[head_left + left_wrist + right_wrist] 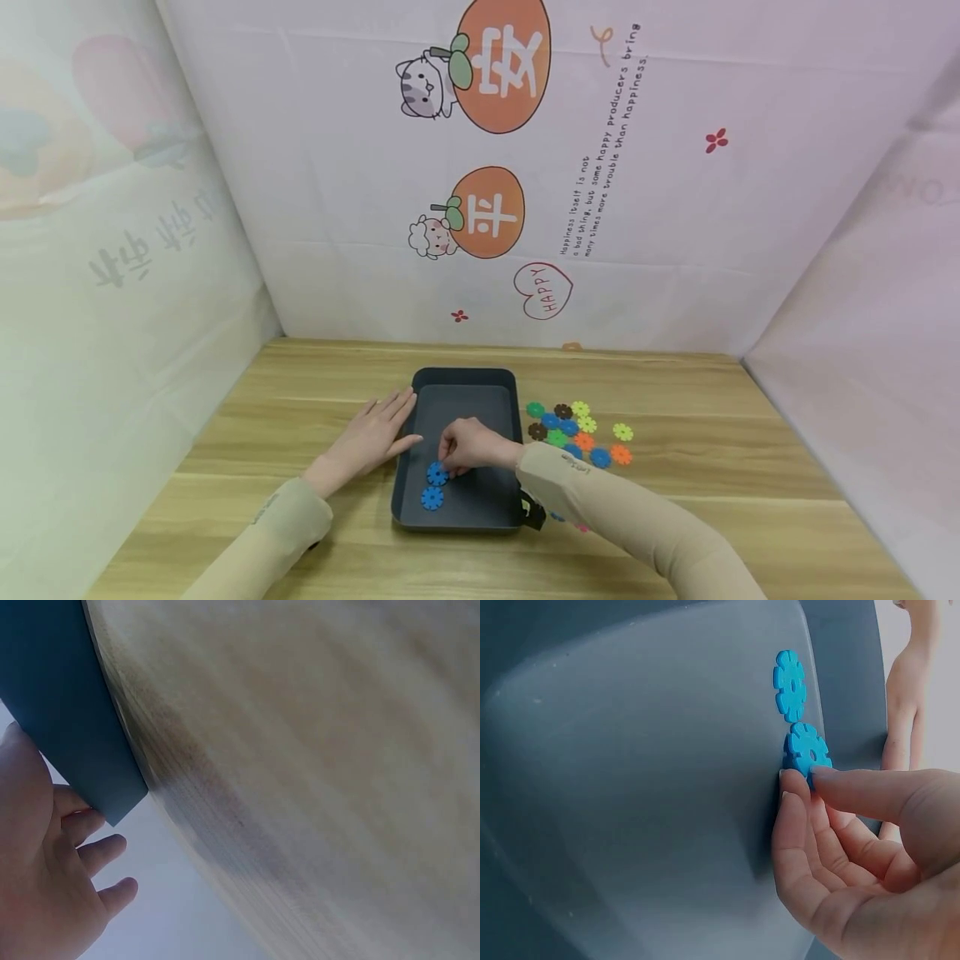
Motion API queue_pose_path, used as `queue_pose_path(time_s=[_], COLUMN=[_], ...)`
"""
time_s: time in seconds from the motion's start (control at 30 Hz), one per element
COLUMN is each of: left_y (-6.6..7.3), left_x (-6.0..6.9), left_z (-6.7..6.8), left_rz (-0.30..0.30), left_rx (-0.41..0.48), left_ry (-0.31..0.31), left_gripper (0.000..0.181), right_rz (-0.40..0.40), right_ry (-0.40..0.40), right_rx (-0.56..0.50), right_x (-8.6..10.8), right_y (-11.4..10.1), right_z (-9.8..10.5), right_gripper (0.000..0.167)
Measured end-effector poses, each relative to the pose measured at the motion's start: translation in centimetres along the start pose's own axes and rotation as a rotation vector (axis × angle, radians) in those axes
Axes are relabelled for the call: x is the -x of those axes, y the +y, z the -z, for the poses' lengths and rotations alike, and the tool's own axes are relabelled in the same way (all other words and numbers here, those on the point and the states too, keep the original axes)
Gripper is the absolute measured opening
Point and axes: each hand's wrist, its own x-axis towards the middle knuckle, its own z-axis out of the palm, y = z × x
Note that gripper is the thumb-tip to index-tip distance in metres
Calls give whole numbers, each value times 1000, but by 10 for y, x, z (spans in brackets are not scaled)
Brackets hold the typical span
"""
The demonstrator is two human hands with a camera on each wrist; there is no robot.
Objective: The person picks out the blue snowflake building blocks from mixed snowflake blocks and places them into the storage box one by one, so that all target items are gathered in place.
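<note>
A dark grey rectangular tray [465, 375] lies on the wooden table. My left hand [375, 435] rests on its left rim, fingers fairly straight; in the left wrist view that hand [56, 855] touches the tray's outer wall [75, 697]. Inside the tray, my right hand [471, 444] pinches a blue notched plastic disc [437, 474] between thumb and fingertips. Another blue disc [432, 498] lies flat just nearer to me. In the right wrist view the held disc [807, 750] is by the tray's side wall, close beside the flat disc [790, 686].
Right of the tray, loose discs in green, brown, yellow, blue and orange [621, 454] lie scattered on the table [720, 433]. A black item [533, 510] sits at the tray's near right corner. Printed cloth [637, 308] hangs behind and on both sides.
</note>
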Motion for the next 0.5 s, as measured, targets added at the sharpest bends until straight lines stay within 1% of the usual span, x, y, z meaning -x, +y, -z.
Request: queue_pose_path(time_s=[0.37, 0.5], left_y=[0, 0], left_x=[0, 0], left_z=[1, 0], left_rz=[-2, -5], left_rx=[-11, -36], left_ry=[-2, 1], left_gripper=[72, 72], right_rz=[14, 10], right_ry=[0, 7], right_rx=[38, 61], right_x=[-3, -3], right_y=[-2, -4], right_z=[-2, -2], right_gripper=[1, 5])
